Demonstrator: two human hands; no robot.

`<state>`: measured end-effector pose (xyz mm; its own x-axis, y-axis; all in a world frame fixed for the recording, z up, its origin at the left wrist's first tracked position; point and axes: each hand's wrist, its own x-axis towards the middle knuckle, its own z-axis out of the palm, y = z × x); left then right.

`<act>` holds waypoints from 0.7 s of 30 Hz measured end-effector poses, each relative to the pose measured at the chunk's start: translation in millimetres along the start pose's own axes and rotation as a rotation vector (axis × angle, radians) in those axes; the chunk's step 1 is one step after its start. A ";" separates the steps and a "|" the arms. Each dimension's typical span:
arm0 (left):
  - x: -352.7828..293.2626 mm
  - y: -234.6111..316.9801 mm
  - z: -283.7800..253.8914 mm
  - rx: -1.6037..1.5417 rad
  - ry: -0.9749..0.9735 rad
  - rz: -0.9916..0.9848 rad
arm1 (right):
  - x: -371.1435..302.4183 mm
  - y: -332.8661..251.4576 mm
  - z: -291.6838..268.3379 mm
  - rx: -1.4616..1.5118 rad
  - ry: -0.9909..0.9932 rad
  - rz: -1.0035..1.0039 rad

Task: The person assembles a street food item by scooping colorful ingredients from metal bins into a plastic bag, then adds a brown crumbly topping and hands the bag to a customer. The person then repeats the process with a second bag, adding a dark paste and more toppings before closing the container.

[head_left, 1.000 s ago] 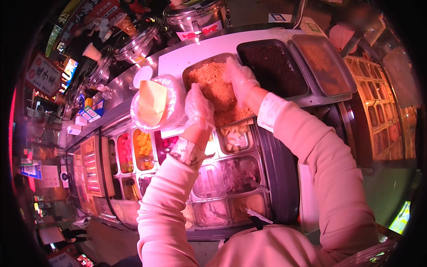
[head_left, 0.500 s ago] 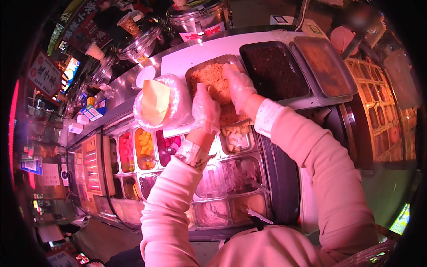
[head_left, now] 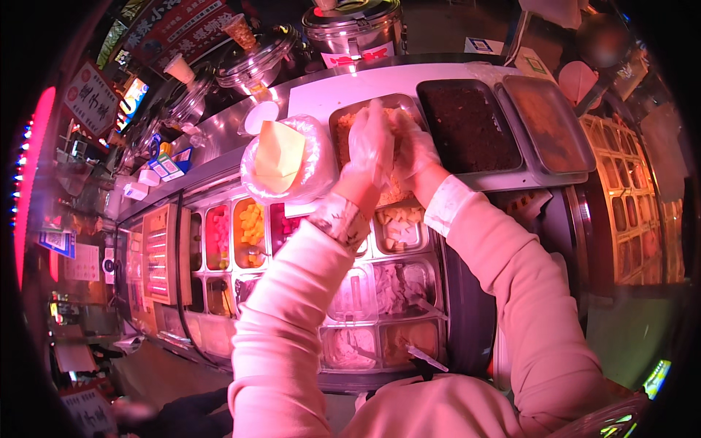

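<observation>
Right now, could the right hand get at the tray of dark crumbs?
Likely yes: the tray of dark crumbs lies just beside the right hand, no lid visible and nothing standing between, though that hand is over orange crumbs.

Two hands [head_left: 370, 150], three large trays [head_left: 571, 165]

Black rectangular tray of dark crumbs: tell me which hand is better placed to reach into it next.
Probably the right hand, gloved in translucent plastic: it is nearer the black rectangular tray. The similarly gloved left hand sits farther away. Both are over the metal tray of orange crumbs.
</observation>
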<state>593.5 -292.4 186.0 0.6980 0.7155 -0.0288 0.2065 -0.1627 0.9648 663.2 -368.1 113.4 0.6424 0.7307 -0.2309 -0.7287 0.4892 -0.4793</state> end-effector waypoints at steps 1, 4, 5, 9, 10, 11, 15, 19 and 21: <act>5.1 18.5 -11.6 0.287 -0.123 0.115 | -3.8 -2.6 2.4 -0.074 -0.084 -0.070; 45.2 28.8 -37.9 0.380 -0.275 0.001 | -13.9 1.4 32.5 0.120 -0.107 -0.004; 53.2 34.9 -34.6 0.295 -0.294 -0.066 | -14.7 -7.0 33.1 0.176 -0.121 -0.033; 46.7 38.5 -59.6 -0.179 -0.140 -0.179 | -40.1 -14.0 63.4 0.098 0.281 -0.035; 45.8 27.4 -60.6 -0.190 -0.069 -0.113 | -36.7 -14.7 61.5 0.137 0.235 -0.017; 43.5 15.8 -65.1 -0.195 0.008 -0.046 | -27.2 -12.5 54.3 0.174 0.183 0.010; 35.1 6.2 -84.4 0.097 -0.261 0.209 | -9.0 -29.7 54.7 0.018 0.081 -0.051; 24.1 15.3 -116.8 -0.582 -0.152 0.044 | -22.0 -11.1 139.2 -0.021 -0.009 0.077; 6.5 56.2 -131.9 -0.739 -0.184 -0.038 | -15.6 0.6 161.8 -0.018 0.010 0.064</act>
<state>519.2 -207.2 274.5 0.8159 0.5763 -0.0462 -0.2349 0.4034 0.8844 614.3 -302.2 253.6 0.5971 0.7555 -0.2698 -0.7641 0.4332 -0.4781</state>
